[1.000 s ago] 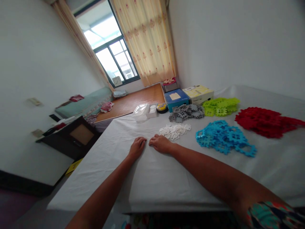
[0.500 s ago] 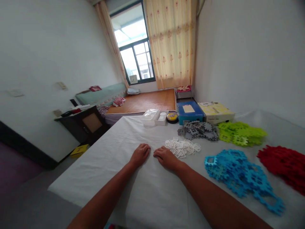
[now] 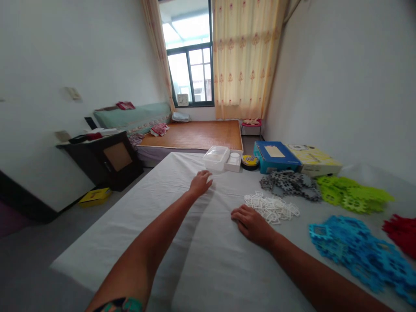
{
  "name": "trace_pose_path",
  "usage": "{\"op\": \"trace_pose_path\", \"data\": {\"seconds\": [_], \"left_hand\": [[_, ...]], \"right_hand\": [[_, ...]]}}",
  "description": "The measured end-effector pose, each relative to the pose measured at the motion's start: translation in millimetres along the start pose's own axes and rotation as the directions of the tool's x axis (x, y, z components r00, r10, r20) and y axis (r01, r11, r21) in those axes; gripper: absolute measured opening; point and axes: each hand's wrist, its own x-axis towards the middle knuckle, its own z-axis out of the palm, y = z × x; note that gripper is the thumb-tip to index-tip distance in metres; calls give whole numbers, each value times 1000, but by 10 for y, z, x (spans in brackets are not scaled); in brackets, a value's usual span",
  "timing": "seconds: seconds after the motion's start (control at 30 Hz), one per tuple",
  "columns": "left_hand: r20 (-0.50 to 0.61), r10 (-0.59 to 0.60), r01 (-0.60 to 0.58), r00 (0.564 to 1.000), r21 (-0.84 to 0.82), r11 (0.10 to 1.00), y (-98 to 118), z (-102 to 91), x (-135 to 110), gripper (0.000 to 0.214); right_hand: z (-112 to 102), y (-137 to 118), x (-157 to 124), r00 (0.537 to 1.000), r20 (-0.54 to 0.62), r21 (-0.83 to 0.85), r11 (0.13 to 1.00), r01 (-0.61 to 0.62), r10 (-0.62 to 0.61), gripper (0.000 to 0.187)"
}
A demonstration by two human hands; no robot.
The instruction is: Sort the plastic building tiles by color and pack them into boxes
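My left hand (image 3: 200, 183) is stretched forward over the white-covered table (image 3: 156, 216), fingers apart and holding nothing. Just beyond its fingertips stands a clear plastic box (image 3: 216, 157). My right hand (image 3: 250, 223) rests on the cloth with loosely bent fingers lying on it, and no object shows in it. Beside that hand is a loose pile of small white plastic pieces (image 3: 271, 208), square frames among them. Farther right lie heaps of notched interlocking plates: grey (image 3: 290, 184), lime green (image 3: 354, 193), blue (image 3: 357, 247) and red (image 3: 403, 234).
Along the table's far edge stand a small white box (image 3: 233, 160), a round black-and-yellow tin (image 3: 250, 162), a blue box (image 3: 276, 157) and a pale yellow box (image 3: 313, 160). Past the table are a bed (image 3: 198, 135) and, on the left, a dark cabinet (image 3: 97, 160).
My left hand has reached forward toward the clear plastic box, and its fingers have spread. My right hand stays near the white pieces. The whole view has shifted slightly.
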Motion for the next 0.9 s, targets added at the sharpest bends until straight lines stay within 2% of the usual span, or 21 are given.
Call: {"op": "trace_pose_path", "data": {"seconds": [0.07,0.17,0.27,0.33,0.5,0.6,0.67,0.8,0.9], "left_hand": [[-28,-140,139,990,-34,990,-282,30,328,47],[25,-227,228,974,-102,968,-590,160,719,62],[76,-210,221,975,-210,952,-740,343,983,69],[69,-185,198,980,-293,935,-799,449,1106,69],[21,-119,117,993,-402,908,-960,551,1239,61],[-30,-95,71,995,-458,886,-1011,487,1092,54],[-58,-68,29,996,-505,863,-985,384,853,50],[-78,35,-71,996,-520,851,-791,38,109,48],[-62,62,-83,996,-461,884,-581,-288,-497,47]], "right_hand": [[5,-39,13,999,-20,-32,999,-37,37,22],[13,-73,55,996,-30,-67,994,-91,89,22],[22,-89,124,989,-42,-115,983,-146,143,21],[33,-90,170,983,-53,-145,972,-183,177,20],[69,-72,224,967,-64,-184,950,-253,246,18],[74,-66,221,957,-70,-195,937,-288,280,17],[70,-66,215,951,-79,-198,930,-310,300,15],[61,-63,206,947,-84,-200,926,-320,310,16],[64,-51,191,949,-82,-210,925,-317,306,17]]}}
